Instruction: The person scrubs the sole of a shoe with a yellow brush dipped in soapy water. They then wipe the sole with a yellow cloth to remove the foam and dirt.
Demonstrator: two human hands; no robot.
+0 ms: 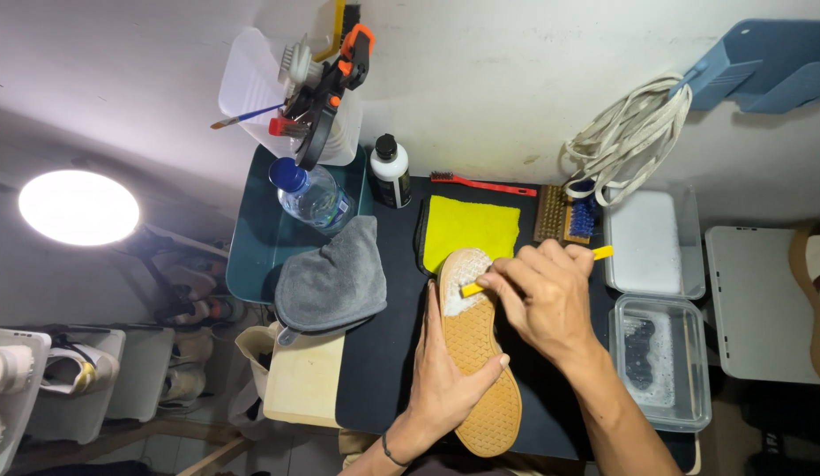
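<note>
Shoe (477,370) lies sole-up on the dark mat (383,353), toe toward the far yellow cloth (470,229). Left hand (445,379) wraps its near-left edge, thumb across the tan sole. Right hand (542,295) pinches a yellow brush (516,270) at the foamy toe. Judged: light shoe, stiff rubber sole, slippery where soapy; the dry midsole edge gives the best hold. Grey towel (332,278) to the left.
</note>
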